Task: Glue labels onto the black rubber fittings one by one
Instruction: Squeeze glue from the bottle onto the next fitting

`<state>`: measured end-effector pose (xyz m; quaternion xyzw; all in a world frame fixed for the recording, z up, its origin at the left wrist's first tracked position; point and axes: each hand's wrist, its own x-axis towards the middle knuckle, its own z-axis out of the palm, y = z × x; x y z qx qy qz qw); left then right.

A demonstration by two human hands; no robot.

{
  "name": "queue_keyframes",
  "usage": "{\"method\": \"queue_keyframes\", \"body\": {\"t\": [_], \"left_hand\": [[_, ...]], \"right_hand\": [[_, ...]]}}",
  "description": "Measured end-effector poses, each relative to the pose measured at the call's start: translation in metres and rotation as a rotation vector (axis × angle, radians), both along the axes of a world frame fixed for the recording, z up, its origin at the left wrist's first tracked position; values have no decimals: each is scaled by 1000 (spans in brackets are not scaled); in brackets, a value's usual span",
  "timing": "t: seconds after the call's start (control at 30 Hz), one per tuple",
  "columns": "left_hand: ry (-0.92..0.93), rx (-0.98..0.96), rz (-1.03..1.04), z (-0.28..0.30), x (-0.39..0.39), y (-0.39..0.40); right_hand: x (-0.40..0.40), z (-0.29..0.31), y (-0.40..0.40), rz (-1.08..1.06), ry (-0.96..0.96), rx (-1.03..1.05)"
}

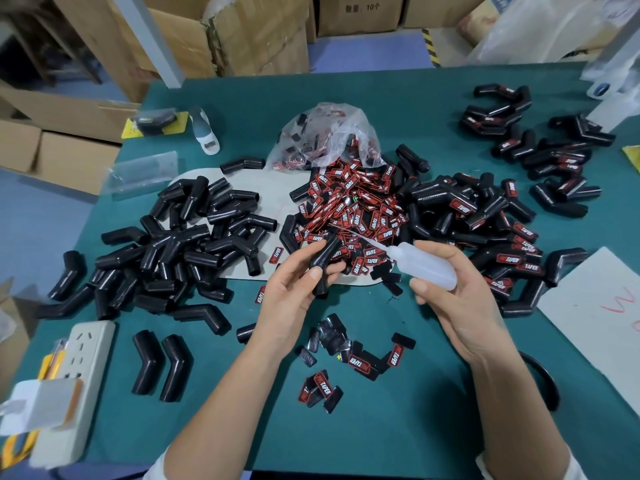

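My left hand [294, 289] grips a black bent rubber fitting [323, 261] above the green table, thumb across its lower part. My right hand [453, 296] holds a translucent white glue bottle [424, 265], its thin nozzle pointing up-left towards the fitting's top end. A heap of red-and-black labels [360, 209] lies just behind the hands. Unlabelled fittings [194, 237] are piled at the left, and labelled fittings [509, 223] at the right.
A clear plastic bag [325, 136] holding more labels sits behind the heap. Loose labels [356, 362] lie near my wrists. A white power strip [79, 386] is at the front left, white paper [595, 306] at the right, cardboard boxes [249, 29] behind the table.
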<state>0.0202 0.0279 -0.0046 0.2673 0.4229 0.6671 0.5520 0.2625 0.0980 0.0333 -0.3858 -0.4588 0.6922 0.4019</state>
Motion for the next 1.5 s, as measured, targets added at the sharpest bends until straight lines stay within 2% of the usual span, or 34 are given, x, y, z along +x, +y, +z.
{"method": "queue_keyframes", "body": {"t": [0.3,0.8,0.93,1.03,1.17,1.5], "left_hand": [[-9,22,-20,0,0,-2],[-16,83,-14,1,2,-5],[-13,72,-3,1,2,-5],[31,41,9,-1,1,-4],[86,1,36,-3,1,-1],[112,-28,-39,-10,-3,0]], "right_hand": [[0,3,-2,-78,54,-17],[-2,1,-1,-112,26,5],[0,-1,-2,-160,-24,78],[2,-1,-7,-201,-138,209],[-3,2,-11,-198,-181,326],[-6,3,-12,-166,-244,359]]}}
